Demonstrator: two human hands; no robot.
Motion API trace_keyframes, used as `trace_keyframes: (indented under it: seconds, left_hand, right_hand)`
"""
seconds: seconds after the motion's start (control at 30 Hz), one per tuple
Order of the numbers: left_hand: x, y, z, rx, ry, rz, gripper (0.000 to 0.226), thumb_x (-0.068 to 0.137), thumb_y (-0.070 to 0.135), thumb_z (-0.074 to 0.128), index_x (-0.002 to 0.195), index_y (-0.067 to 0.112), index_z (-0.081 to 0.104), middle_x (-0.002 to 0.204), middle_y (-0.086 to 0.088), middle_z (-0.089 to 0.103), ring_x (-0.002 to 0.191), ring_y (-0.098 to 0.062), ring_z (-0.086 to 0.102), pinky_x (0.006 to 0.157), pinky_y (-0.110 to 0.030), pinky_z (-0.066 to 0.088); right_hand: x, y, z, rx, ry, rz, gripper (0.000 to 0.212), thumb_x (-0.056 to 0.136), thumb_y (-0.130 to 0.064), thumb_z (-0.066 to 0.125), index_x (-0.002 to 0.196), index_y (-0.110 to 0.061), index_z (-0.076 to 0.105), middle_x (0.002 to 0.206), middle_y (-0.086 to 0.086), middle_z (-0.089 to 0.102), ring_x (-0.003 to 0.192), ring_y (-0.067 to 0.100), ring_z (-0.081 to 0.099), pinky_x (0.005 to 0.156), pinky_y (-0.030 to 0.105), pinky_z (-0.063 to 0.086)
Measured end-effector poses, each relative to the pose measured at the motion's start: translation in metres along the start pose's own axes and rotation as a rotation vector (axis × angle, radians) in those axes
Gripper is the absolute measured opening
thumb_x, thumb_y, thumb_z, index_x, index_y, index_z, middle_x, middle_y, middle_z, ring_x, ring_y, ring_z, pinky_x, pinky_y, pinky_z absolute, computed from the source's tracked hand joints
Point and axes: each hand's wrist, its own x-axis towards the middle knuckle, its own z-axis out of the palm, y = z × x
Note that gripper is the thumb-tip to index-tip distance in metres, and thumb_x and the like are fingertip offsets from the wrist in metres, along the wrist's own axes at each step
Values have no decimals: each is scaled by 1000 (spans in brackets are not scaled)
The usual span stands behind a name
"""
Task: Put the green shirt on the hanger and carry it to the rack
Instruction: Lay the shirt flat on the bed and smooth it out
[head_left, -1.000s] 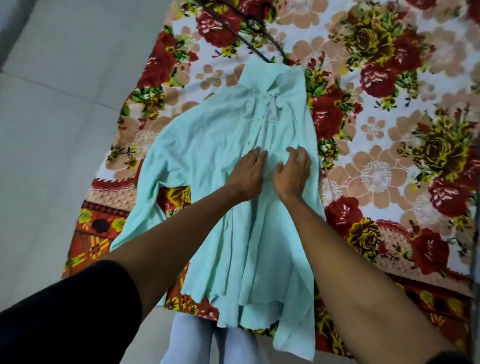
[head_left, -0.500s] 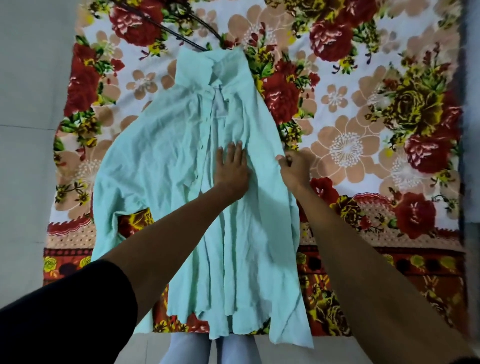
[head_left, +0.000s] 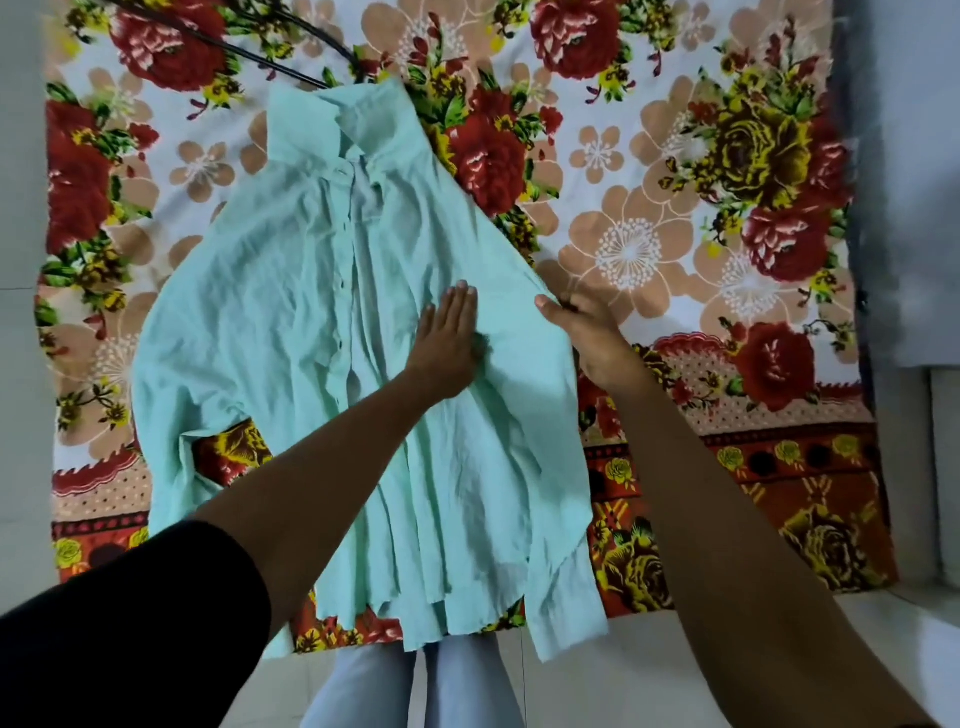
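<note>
1. The left hand (head_left: 445, 347) lies flat, fingers straight and together, pressing down on the front of the shirt (head_left: 311, 332) right of its button line.
2. The right hand (head_left: 587, 332) is just to the right of it, fingers curled, pinching the shirt's right edge where the cloth meets the blanket (head_left: 675, 234).
3. The two hands are near each other but apart, with a band of green cloth between them.
4. The shirt lies spread on the blanket, front up, its long axis running near to far and tilted slightly: collar at the far end, hem at the near end.
5. Most of the shirt lies left of and nearer than the hands; the collar is well beyond them.
6. The hem hangs over the blanket's near edge, above the person's legs (head_left: 415, 686).
7. The hanger (head_left: 270, 60), thin and dark, shows at the far side, running in under the collar; how far it sits inside the shirt cannot be told.
8. The flowered blanket lies on a pale floor (head_left: 727, 649).
</note>
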Motion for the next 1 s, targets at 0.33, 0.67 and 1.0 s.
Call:
trace_keyframes:
  seconds: [0.33,0.67,1.0]
  left_hand:
    - [-25,66,3,-346,315,268,57,93,17,61,144,1,41,136,-24,52,123,-41,53,105,-49,48]
    - [-40,131,41,-1258,-355,-477,17,103,27,58,95,14,63,89,-10,68,72,-18,66,66,-28,58]
    - [-74,149,52,-1234,-450,-221,45,94,-1,64,137,9,57,118,-16,65,102,-25,66,83,-30,58]
  right_hand:
    - [-16,21,-38,-186,394,-163,31,95,-21,71,122,-5,65,112,8,73,95,16,70,85,39,58]
    - [-92,137,-51,-677,440,-235,70,87,-41,69,142,-1,51,134,22,54,125,33,49,105,34,37]
    - [-120,127,-70,-35,553,-67,26,105,-25,55,95,-2,63,83,6,60,77,18,56,71,33,45]
